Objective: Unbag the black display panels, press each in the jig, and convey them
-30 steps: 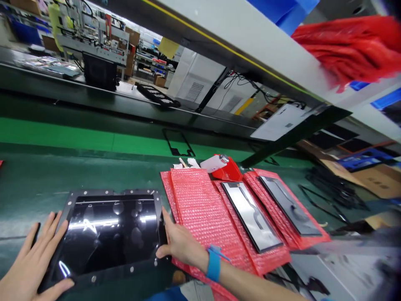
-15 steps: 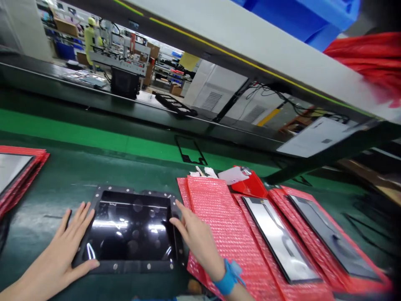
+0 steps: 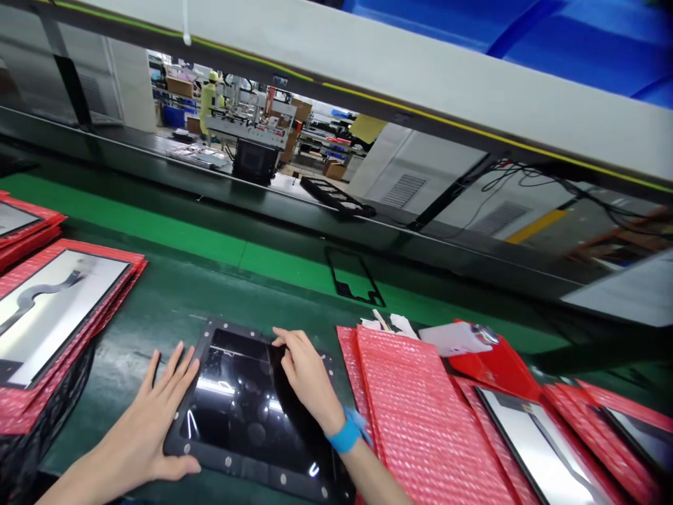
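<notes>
A glossy black screen panel (image 3: 236, 400) lies on the green bench inside a dark rectangular frame (image 3: 257, 471) dotted with small silvery rounds. My left hand (image 3: 150, 421) rests along the frame's left side, fingers spread and thumb at its lower left corner. Over the upper right of the panel is my right hand (image 3: 310, 382), a blue band on its wrist. Its index finger reaches to the panel's top edge and the thumb stands apart below, with nothing visible between them. The right forearm hides part of the frame's right side.
Red bubble-wrap sleeves (image 3: 420, 414) lie to the right, with a silver-backed display panel (image 3: 547, 449) on them. Another display panel (image 3: 68, 301) tops a red stack at left. A thin black frame (image 3: 355, 277) lies behind. A white shelf beam (image 3: 420, 77) crosses overhead.
My right hand has moved from the frame's right edge to the panel's top edge. The left hand stays on the left side. The camera view has turned left.
</notes>
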A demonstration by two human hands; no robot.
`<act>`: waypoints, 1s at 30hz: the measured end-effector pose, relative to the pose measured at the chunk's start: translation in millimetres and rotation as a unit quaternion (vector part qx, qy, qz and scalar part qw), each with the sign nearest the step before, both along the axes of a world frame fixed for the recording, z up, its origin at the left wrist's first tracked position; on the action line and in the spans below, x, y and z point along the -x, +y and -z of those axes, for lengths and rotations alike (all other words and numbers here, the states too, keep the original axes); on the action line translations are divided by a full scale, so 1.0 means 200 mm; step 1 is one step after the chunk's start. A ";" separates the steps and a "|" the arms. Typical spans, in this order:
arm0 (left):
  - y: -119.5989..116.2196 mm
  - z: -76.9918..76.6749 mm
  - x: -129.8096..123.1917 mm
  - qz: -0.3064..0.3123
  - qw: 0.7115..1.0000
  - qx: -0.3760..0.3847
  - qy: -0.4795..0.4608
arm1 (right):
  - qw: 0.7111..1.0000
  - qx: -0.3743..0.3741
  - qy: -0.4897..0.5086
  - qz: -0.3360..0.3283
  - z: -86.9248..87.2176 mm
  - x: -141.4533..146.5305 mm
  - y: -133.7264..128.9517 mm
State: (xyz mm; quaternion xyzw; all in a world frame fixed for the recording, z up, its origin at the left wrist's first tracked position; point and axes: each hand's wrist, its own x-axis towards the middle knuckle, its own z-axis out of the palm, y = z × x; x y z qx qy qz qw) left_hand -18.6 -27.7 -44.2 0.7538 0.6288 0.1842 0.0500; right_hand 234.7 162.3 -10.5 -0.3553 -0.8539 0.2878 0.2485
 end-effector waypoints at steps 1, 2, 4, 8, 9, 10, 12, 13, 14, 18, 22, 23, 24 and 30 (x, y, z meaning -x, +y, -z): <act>0.00 0.00 0.00 -0.003 1.000 0.006 0.000 | 1.000 0.009 0.010 0.005 0.00 0.00 0.01; 0.00 0.00 0.00 -0.003 1.000 0.012 -0.004 | 1.000 0.016 0.015 0.008 0.00 0.00 0.02; 0.00 0.02 0.01 0.001 0.999 0.026 -0.025 | 0.999 0.029 0.025 0.010 -0.02 0.00 0.03; 0.03 0.09 0.01 -0.014 0.992 0.017 -0.124 | 0.997 0.058 0.051 0.011 -0.13 -0.02 0.02; 0.04 0.11 0.00 -0.026 0.988 0.006 -0.155 | 0.997 0.060 0.056 0.010 -0.16 -0.03 0.01; 0.05 0.13 -0.01 -0.036 0.982 -0.008 -0.183 | 0.996 0.058 0.060 0.008 -0.18 -0.05 0.00; 0.07 0.14 -0.03 -0.043 0.972 -0.017 -0.229 | 0.997 0.048 0.060 0.014 -0.20 -0.11 0.00; 0.07 0.14 -0.03 -0.043 0.968 -0.015 -0.247 | 0.997 0.045 0.062 0.029 -0.20 -0.14 0.00; 0.07 0.14 -0.04 -0.042 0.964 -0.010 -0.262 | 0.995 0.048 0.069 0.052 -0.18 -0.19 0.01; 0.07 0.12 -0.04 -0.040 0.950 0.005 -0.309 | 0.963 0.166 0.132 0.165 -0.07 -0.38 0.02; 0.07 0.11 -0.04 -0.036 0.937 0.009 -0.348 | 0.916 0.327 0.156 0.173 0.01 -0.46 -0.06; 0.07 0.10 -0.04 -0.037 0.933 0.012 -0.359 | 0.907 0.348 0.162 0.176 0.02 -0.46 -0.08; 0.08 0.08 -0.04 -0.039 0.928 0.016 -0.370 | 0.897 0.356 0.175 0.193 0.02 -0.45 -0.09; 0.18 -0.17 -0.06 -0.064 0.790 0.108 -0.601 | 0.847 0.288 0.268 0.356 0.01 -0.33 -0.06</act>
